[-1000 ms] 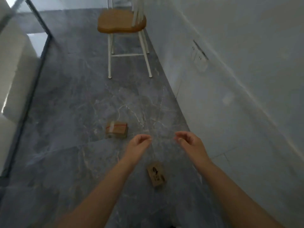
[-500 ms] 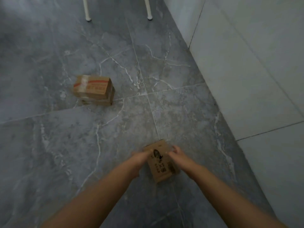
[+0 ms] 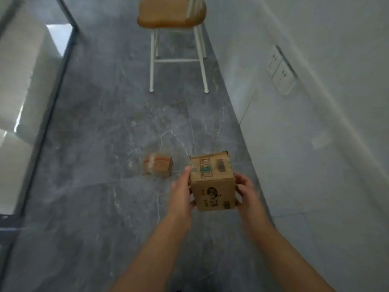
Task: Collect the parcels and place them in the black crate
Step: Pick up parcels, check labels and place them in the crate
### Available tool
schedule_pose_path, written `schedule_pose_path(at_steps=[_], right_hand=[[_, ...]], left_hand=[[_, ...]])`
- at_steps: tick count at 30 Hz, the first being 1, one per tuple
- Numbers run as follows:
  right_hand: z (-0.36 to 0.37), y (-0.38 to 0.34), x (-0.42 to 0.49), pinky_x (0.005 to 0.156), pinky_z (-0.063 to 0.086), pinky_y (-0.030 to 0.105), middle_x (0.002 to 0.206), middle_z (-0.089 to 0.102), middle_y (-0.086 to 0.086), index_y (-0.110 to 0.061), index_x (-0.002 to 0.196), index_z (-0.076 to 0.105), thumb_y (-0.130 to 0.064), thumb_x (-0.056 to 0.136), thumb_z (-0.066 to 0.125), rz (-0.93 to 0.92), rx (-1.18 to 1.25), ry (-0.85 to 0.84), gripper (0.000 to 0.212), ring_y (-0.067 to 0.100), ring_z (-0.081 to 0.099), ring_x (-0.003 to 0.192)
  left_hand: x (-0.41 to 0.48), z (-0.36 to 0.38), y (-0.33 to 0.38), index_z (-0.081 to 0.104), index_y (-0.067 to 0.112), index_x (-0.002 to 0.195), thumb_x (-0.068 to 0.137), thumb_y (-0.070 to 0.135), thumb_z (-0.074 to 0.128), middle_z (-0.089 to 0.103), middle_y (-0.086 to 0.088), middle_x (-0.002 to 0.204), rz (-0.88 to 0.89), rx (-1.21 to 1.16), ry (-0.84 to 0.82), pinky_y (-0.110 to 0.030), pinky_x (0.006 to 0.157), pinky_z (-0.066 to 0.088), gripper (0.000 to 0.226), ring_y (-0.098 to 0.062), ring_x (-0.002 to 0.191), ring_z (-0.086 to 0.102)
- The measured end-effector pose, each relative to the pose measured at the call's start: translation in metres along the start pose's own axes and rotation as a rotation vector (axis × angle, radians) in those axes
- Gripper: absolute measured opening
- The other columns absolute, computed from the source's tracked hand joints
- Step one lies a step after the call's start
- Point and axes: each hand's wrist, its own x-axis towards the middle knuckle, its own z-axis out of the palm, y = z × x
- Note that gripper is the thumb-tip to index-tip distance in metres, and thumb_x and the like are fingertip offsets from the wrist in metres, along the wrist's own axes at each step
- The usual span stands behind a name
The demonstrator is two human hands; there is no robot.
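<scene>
The left hand (image 3: 182, 192) and right hand (image 3: 247, 192) clamp the held parcel (image 3: 212, 182) between them, clear of the floor (image 3: 105, 207). The left hand presses the left face and the right-hand fingers curl round the right edge. The fingertips behind the box are hidden. The second parcel (image 3: 157, 164) lies on the floor at 10 o'clock from the held one. At 12 o'clock, the chair (image 3: 174, 15) is cut off at the seat. The held parcel has a dark logo and a green label, with the writing blurred. The second parcel has a red band.
</scene>
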Motion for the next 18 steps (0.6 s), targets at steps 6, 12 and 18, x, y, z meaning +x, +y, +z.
schedule_pose_path(at_steps=[6,12,18], right_hand=[[0.050,-0.255,-0.081,0.079,0.048,0.027,0.116,0.063,0.002,-0.024,0.116,0.052,-0.044,0.072,0.053,-0.225,-0.007,-0.095,0.049,0.012,0.062,0.101],[0.069,-0.410,-0.158,0.079,0.052,0.020,0.108,0.071,-0.005,-0.026,0.109,0.060,-0.031,0.087,0.060,-0.481,0.039,-0.142,0.022,0.007,0.066,0.099],[0.081,-0.476,-0.210,0.083,0.048,0.027,0.112,0.064,0.005,-0.009,0.126,0.050,-0.014,0.093,0.046,-0.513,0.286,-0.208,0.033,0.014,0.063,0.098]], left_hand=[[-0.160,0.051,0.193,0.045,0.021,0.136,0.095,0.035,0.049,0.053,-0.006,0.134,0.382,0.070,-0.190,-0.029,0.086,0.053,0.044,-0.011,0.111,0.060],[-0.286,0.076,0.303,0.036,0.032,0.115,0.059,0.055,0.073,0.056,0.009,0.119,0.637,0.063,-0.407,-0.022,0.067,0.056,0.071,0.007,0.087,0.066],[-0.349,0.085,0.354,0.005,0.034,0.146,0.032,0.058,0.088,0.045,0.004,0.134,0.691,0.131,-0.392,-0.048,0.102,0.045,0.143,-0.019,0.121,0.051]])
